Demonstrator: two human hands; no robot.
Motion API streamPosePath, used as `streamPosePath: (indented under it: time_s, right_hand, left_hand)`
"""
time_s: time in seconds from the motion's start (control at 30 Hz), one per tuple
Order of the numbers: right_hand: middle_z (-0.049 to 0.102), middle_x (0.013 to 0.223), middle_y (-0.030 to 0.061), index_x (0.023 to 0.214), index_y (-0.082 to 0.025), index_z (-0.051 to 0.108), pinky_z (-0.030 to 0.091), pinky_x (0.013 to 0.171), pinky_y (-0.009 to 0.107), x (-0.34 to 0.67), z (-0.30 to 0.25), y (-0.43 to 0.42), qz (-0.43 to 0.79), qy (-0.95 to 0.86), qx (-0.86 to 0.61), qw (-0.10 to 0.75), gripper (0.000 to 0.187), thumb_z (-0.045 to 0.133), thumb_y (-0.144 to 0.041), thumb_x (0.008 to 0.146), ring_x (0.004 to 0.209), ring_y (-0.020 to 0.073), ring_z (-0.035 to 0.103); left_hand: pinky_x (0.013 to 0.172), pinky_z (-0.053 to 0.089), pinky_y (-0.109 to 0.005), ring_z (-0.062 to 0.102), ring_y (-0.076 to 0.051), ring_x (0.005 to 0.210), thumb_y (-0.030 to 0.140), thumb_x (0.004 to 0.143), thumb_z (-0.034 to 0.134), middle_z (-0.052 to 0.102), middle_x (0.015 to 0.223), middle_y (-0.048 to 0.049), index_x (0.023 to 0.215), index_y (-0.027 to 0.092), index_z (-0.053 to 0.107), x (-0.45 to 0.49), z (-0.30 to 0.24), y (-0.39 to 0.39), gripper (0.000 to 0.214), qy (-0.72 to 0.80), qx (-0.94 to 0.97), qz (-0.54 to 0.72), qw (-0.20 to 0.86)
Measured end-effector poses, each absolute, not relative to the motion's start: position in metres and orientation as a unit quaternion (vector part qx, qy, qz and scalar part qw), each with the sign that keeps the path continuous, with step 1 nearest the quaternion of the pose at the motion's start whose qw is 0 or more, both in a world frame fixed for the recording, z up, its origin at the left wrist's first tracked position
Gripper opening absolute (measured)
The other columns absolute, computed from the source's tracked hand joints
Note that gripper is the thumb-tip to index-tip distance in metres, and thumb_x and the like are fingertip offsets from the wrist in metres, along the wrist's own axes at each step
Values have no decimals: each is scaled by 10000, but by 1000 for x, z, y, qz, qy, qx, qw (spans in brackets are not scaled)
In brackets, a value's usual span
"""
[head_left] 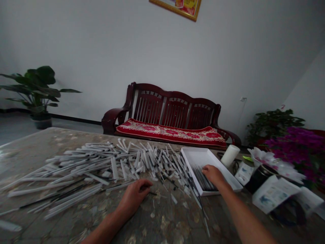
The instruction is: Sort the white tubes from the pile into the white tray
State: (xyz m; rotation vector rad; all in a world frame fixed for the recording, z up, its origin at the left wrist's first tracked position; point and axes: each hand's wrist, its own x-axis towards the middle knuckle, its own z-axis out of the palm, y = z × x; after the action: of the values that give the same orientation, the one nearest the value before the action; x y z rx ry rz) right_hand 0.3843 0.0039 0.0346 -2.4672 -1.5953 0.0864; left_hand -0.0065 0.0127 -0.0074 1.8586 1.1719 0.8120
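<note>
My left hand (137,195) rests low over the near side of the table, fingers curled together. A thin dark tip shows just past its fingers; whether it is held or lies beneath, I cannot tell. My right hand (213,175) reaches into a shallow white box (194,154), thumb and fingers pinched above a row of slim dark sticks (203,181). What sits in that pinch is too small to make out. Left of the box spreads a big loose pile of thin dark sticks and whitish tubes (83,162), some of the sticks partly inside tubes.
Right of the box stand a white roll (230,156), a dark canister (259,178), white printed cartons (274,193) and purple flowers (298,149). Behind the stone-patterned table (68,135) is a wooden bench (172,110) with a red cover. A potted plant (40,95) stands at left.
</note>
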Motion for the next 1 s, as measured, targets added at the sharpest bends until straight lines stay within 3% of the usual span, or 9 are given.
streamPosePath:
  time_s: [0.27,0.4,0.53,0.83,1.0]
  right_hand:
    - [715,992,90,949,-188,693,405,744,269,374,47,-7,-4,-552,-832,45,249,510,-304,825,962,222,636]
    - [680,1099,85,1081,-202,642,399,756,270,335,60,-8,-30,-584,-808,65,304,453,-270,853,998,213,620]
    - [687,1059,54,1040,-220,650,396,776,234,280,64,-8,-20,-661,-745,89,277,448,-269,858,972,176,623]
    - [689,1013,139,1030,-154,613,434,734,295,245,43,-1,-47,-640,-765,-48,234,490,-199,836,960,261,652]
    - [695,1025,116,1011,-183,626,429,728,291,244,40,0,-18,-635,-771,-51,257,495,-164,790,976,254,649]
  left_hand:
    - [797,433,-269,609,-187,874,99,693,514,678,903,-41,874,196,676,-13,-4,10,261,426,805,296,289]
    - [804,414,-266,590,-190,901,152,777,501,660,884,-45,823,203,679,-14,-2,12,191,408,834,271,254]
    - [789,407,-259,585,-183,885,172,817,488,642,858,-42,794,206,678,-15,-5,16,195,415,840,265,229]
    - [844,412,-280,574,-191,945,138,842,452,633,975,-77,876,191,673,-23,-2,25,230,518,797,254,177]
    - [933,391,-296,548,-198,1052,114,826,456,621,1105,-79,939,195,674,-23,-3,24,259,508,798,270,180]
